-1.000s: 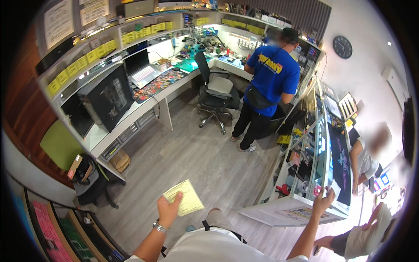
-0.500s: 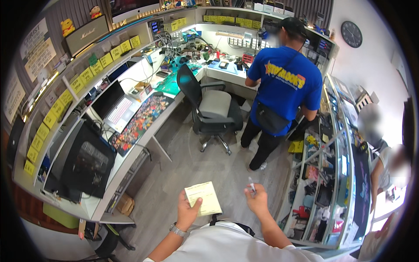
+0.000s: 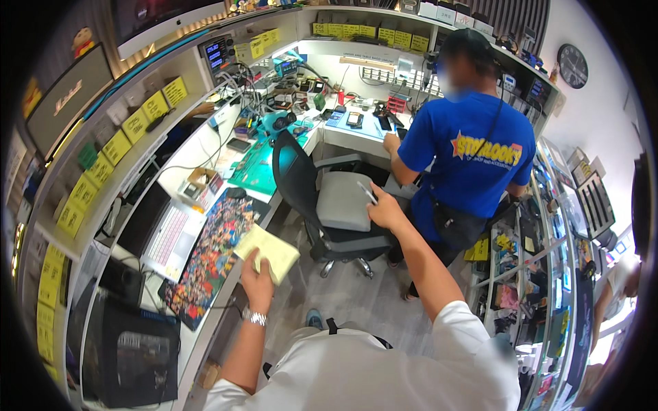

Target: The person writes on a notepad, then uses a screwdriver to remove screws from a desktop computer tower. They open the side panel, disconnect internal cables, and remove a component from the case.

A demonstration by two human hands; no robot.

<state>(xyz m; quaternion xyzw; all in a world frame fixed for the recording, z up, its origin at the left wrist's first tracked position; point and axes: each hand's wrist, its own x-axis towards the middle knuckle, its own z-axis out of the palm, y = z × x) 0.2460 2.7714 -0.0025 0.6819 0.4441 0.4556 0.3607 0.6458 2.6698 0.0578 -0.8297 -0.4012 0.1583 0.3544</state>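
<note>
Left grip [image 3: 258, 279] closed on pad [image 3: 279, 251] — right grip [image 3: 387, 209], pen [image 3: 366, 191].

White bench [image 3: 193, 342], patterned mat [image 3: 214, 255], laptop [image 3: 170, 238]

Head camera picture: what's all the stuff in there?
Paper pad: one, yellow, lower middle
Pen: one, pale, centre
Chair: one, black and grey, centre
Laptop: one, silver, left
Patterned mat: one, multicoloured, left of centre
Work mat: one, green, left of chair
Computer tower: one, black, lower left
Labels: many, yellow, left and back
Clock: one, black, upper right
Co-worker: one, blue shirt, right of chair
Other people: count unclear, pale clothing, right edge
Wristband: one, silver, left wrist
Left hand: one, bare, fingers on pad
Right hand: one, bare, fingers on pen
</note>
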